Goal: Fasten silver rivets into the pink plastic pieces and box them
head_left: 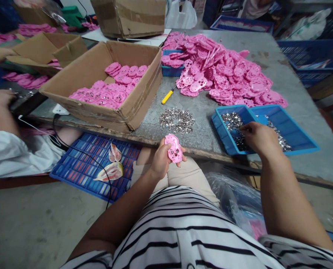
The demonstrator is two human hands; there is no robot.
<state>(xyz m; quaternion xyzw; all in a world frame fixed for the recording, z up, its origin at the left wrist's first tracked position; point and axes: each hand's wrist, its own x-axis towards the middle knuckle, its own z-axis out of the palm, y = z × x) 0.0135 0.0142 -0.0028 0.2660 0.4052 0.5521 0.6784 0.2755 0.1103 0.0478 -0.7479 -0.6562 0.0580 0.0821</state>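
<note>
A grey table [267,56] fills the upper half of the frame. On its left part stands an open cardboard box [144,108] with pink plastic pieces laid inside. A loose heap of pink pieces [225,74] spreads over the upper middle. A blue tray [295,134] sits at the right, close to the table's near edge, with small shiny metal bits [230,121] in it. A second scatter of metal bits [177,120] lies bare on the table at centre, and a yellow-handled tool [167,97] lies just above it.

The left hand [161,160] is closed around one pink part [174,148], holding it face up just below the table edge, over the lap. The right hand [258,138] rests in the blue tray with its fingers curled down among the bits. Whether they pinch one cannot be told.

At the left edge of the frame, another person's hand [0,101] is at its own work.

The likely risks are small. A bit taken loosely could drop between tray and lap and be lost on the floor. The part is gripped only at its lower end and could tilt or slip if pressed from above.
</note>
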